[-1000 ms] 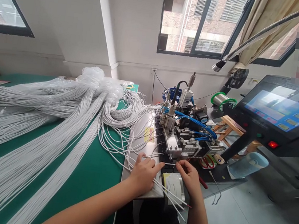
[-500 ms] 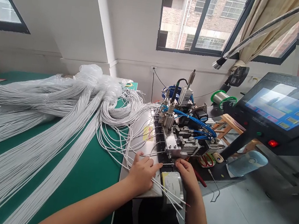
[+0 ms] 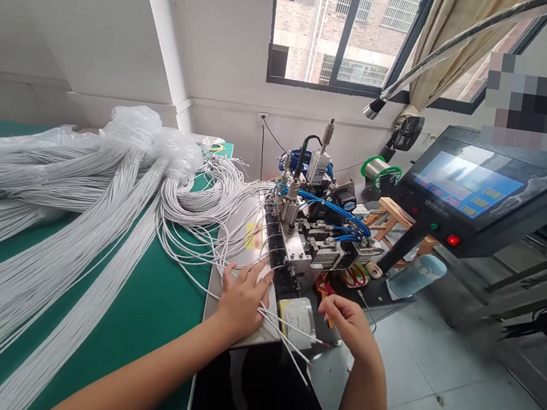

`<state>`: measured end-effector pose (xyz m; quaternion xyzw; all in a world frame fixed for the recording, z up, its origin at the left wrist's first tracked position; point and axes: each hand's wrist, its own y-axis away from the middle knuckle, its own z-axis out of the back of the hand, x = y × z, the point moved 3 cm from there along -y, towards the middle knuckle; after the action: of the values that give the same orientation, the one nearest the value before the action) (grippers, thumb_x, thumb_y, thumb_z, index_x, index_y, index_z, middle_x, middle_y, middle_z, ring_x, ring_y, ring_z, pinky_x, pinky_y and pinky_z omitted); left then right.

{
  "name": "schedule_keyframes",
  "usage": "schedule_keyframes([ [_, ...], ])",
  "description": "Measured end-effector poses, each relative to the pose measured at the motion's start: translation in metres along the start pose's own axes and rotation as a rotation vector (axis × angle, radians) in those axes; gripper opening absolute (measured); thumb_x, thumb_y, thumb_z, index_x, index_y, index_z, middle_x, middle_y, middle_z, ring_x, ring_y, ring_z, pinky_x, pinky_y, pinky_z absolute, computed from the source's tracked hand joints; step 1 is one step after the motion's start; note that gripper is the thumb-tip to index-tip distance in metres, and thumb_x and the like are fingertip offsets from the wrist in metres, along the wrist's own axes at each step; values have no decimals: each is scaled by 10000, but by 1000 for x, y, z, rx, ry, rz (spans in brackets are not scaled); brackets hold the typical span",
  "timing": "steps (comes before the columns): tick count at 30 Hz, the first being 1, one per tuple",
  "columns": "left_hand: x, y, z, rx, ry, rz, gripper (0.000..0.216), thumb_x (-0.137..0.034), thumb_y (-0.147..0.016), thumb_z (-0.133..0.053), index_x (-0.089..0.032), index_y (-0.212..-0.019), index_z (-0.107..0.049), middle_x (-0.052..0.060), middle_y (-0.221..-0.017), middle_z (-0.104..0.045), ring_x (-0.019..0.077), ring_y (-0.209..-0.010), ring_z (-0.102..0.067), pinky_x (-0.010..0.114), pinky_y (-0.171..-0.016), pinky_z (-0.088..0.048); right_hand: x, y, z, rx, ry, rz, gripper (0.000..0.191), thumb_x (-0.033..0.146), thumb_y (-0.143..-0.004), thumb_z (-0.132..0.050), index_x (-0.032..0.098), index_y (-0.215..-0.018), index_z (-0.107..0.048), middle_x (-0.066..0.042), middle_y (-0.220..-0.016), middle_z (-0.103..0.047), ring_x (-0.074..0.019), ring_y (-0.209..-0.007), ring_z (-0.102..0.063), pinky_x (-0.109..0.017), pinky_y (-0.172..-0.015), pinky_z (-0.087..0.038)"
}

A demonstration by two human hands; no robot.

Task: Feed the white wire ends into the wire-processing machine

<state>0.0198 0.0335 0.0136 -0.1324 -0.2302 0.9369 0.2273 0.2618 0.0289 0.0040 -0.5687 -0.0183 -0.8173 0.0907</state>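
My left hand (image 3: 243, 302) lies over several white cables (image 3: 288, 326) at the near end of the metal plate, gripping them under its palm and thumb. Their free ends stick out to the right, some with reddish tips. To the right, my right hand (image 3: 351, 324) is raised, thumb and fingers curled together; no cable shows in them. Just ahead is the bench machine (image 3: 298, 248) with metal cylinders and blue air tubes. A clear round container with a label (image 3: 297, 322) sits between my hands. Red-handled pliers (image 3: 323, 288) lie behind my right fingers, partly hidden.
Long bundles of white cable (image 3: 87, 275), partly wrapped in plastic, cover the green table (image 3: 157, 324) on the left. A touchscreen panel (image 3: 472, 184) stands at the right. Behind the machine are a green-rimmed wire spool (image 3: 381, 172) and a wooden stool (image 3: 387, 217).
My right hand has drawn away from the machine's front toward me and to the right, leaving the cable it was touching. My left hand stays on the cables. The view has turned right.
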Motion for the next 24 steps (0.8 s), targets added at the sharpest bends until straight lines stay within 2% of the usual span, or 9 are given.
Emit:
schedule_keyframes([
  [3,-1,-1,3,-32,2,-4,427,-153,-821,-510,-234,-1237,-568,119,-1361,-526,313,-1167,-516,587,-1024,-220,20,23,5,262,54,-4,335,473,-860,-593,168,-766,-694,-18,-659,-598,-155,-610,-520,-246,-558,-384],
  [6,-2,0,5,-89,32,-32,372,-145,-842,-498,-243,-1186,-597,96,-1270,-593,281,-1104,-559,555,-1021,-244,34,35,6,358,99,19,276,426,-839,-637,176,-749,-711,-15,-650,-606,-145,-576,-510,-240,-536,-388],
  [8,-2,1,4,-129,67,-101,346,-118,-853,-475,-242,-1143,-617,78,-1189,-633,238,-1028,-595,498,-991,-301,38,35,5,302,118,46,283,409,-865,-607,180,-731,-706,-20,-661,-622,-153,-604,-533,-244,-563,-407],
  [11,-4,3,3,-174,127,-335,358,-88,-867,-430,-211,-1149,-613,64,-1046,-670,173,-893,-625,368,-850,-411,33,25,3,123,100,30,295,425,-881,-582,180,-754,-687,-27,-705,-639,-167,-663,-558,-251,-603,-422],
  [13,-8,5,4,-182,142,-487,347,-127,-892,-432,-184,-1197,-586,53,-949,-679,142,-786,-624,302,-717,-435,24,15,0,4,38,-1,284,444,-860,-607,179,-783,-677,-23,-723,-634,-165,-672,-554,-250,-602,-419],
  [15,-11,6,6,-189,131,-562,327,-184,-916,-456,-166,-1222,-568,36,-868,-679,123,-689,-607,273,-617,-421,13,6,-5,-81,-62,-19,274,448,-825,-650,176,-797,-672,-19,-723,-627,-160,-666,-548,-249,-598,-415],
  [19,-14,6,10,-208,114,-554,301,-206,-938,-440,-149,-1197,-582,27,-782,-665,117,-627,-590,265,-586,-410,-1,-9,-17,-172,-296,-4,280,438,-750,-727,171,-693,-665,-17,-657,-615,-150,-621,-530,-258,-591,-418],
  [24,-9,4,7,-197,152,-480,329,-127,-900,-382,-185,-1117,-623,33,-807,-669,133,-678,-595,305,-728,-432,-4,-20,-34,-131,-530,37,307,437,-661,-785,171,-586,-651,-9,-567,-591,-122,-528,-467,-245,-519,-374],
])
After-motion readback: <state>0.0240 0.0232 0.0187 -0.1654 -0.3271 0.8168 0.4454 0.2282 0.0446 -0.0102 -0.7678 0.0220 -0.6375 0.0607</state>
